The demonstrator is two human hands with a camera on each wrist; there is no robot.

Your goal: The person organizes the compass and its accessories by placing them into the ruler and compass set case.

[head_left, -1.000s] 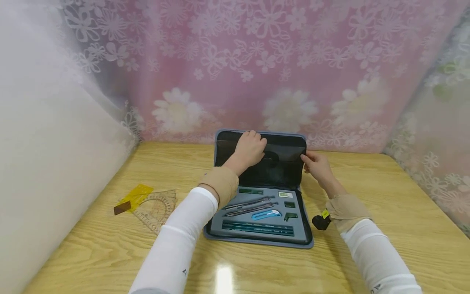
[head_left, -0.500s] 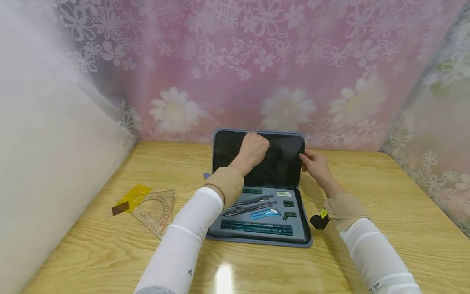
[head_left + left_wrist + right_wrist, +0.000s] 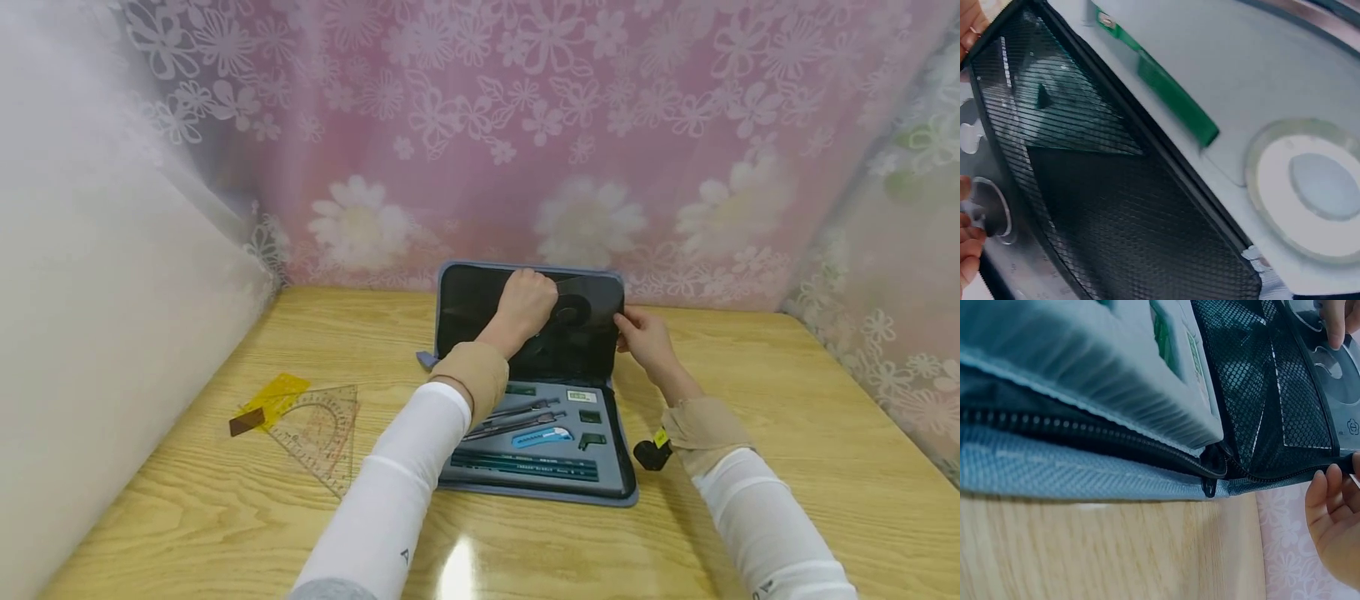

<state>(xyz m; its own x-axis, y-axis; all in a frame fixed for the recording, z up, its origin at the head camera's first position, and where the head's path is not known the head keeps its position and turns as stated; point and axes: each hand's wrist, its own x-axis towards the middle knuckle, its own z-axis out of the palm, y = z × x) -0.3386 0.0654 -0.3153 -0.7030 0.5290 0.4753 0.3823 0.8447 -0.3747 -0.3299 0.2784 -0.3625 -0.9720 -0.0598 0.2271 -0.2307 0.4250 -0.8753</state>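
A zippered drawing case [image 3: 628, 492] stands open, its black-lined lid [image 3: 457, 308] propped up at the back. My left hand [image 3: 527, 300] is in front of the lid, thumb and fingertips pinching a clear plastic drawing template [image 3: 1342, 381] with rounded cut-outs. In the left wrist view the template's round hole [image 3: 996, 209] shows beside those fingers, and part of the plastic lies behind a black mesh pocket [image 3: 1129, 231]. My right hand [image 3: 648, 337] grips the lid's right edge between thumb and fingers; in the right wrist view its fingertips [image 3: 1334, 478] meet the zippered border.
The case's grey insert [image 3: 555, 500] carries pencils [image 3: 525, 465], a blue utility knife [image 3: 542, 437], compasses [image 3: 517, 425], an eraser [image 3: 581, 397] and a white ring [image 3: 1272, 169]. Left on the table lie a yellow template [image 3: 279, 392], a clear set square [image 3: 330, 467] and a brown piece [image 3: 246, 422].
My left hand has shifted slightly right along the lid. The clear template's round cut-out shows more plainly beside it, and its top edge now slants. The right hand has stayed at the lid's edge.
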